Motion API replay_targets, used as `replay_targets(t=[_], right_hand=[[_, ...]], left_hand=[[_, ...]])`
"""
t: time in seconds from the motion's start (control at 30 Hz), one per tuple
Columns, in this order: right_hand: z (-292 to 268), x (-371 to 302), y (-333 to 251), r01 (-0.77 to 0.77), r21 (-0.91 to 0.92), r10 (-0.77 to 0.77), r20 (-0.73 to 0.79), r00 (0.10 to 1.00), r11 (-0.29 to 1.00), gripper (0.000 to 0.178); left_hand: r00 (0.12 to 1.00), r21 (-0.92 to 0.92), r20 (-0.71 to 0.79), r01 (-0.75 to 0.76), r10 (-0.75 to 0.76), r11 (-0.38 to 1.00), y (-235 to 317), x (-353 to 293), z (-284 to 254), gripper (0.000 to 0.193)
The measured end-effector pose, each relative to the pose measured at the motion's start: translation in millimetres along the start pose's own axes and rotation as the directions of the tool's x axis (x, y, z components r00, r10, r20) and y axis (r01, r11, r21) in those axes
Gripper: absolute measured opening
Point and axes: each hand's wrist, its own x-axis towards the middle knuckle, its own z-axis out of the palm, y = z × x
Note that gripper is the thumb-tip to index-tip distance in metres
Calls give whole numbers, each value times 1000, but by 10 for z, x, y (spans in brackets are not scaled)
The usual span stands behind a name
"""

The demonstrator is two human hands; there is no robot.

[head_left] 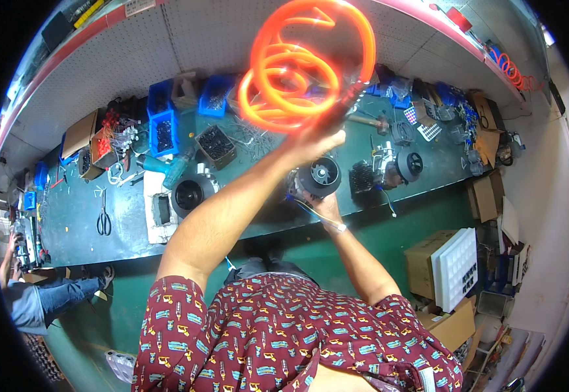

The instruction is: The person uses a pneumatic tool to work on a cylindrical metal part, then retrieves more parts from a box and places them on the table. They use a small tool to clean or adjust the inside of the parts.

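My left hand (317,144) is raised over the bench, its fingers wrapped round a dark, blurred hand tool (350,104). An orange coiled hose (297,85) hangs at that tool and fills the upper middle. Below it, my right hand (323,206) grips the underside of a small motor unit (320,176) with a round black fan wheel and thin wires. Part of that hand is hidden behind the unit. To the left stands a similar unit (191,195) with a black round cover, and to the right another (395,166) lies beside a black finned part (362,177).
Blue bins (164,132) and a box of dark small parts (216,145) line the bench's back. Scissors (103,219), a green power drill (167,168) and a hammer (372,122) lie on the green bench (68,228). Another person (26,304) works at far left. Cartons (425,261) stand right.
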Motion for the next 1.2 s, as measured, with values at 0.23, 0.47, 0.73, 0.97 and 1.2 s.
replay_targets(t=[0.23, 0.47, 0.73, 0.97, 1.2], right_hand=[[-963, -40, -269, -220, -202, 242, 95, 966, 954, 110], [-661, 472, -1510, 294, -752, -30, 344, 939, 590, 82], [-504, 760, -1767, 765, -555, 57, 820, 570, 325, 58], [-313, 619, -1863, 552, -815, -426, 443, 789, 176, 51], [1003, -77, -1286, 188, -233, -164, 119, 979, 954, 49]], left_hand=[[978, -101, -208, -19, -2, 995, 408, -50, -202, 23], [932, -35, -360, 37, -47, 999, 1076, -508, -504, 27], [904, -91, -423, 30, -65, 995, 1278, -1190, -964, 33], [901, -133, -434, -38, -24, 990, 1135, -1391, -1432, 35], [900, -172, -421, 45, -115, 984, 733, -1494, -1841, 32]])
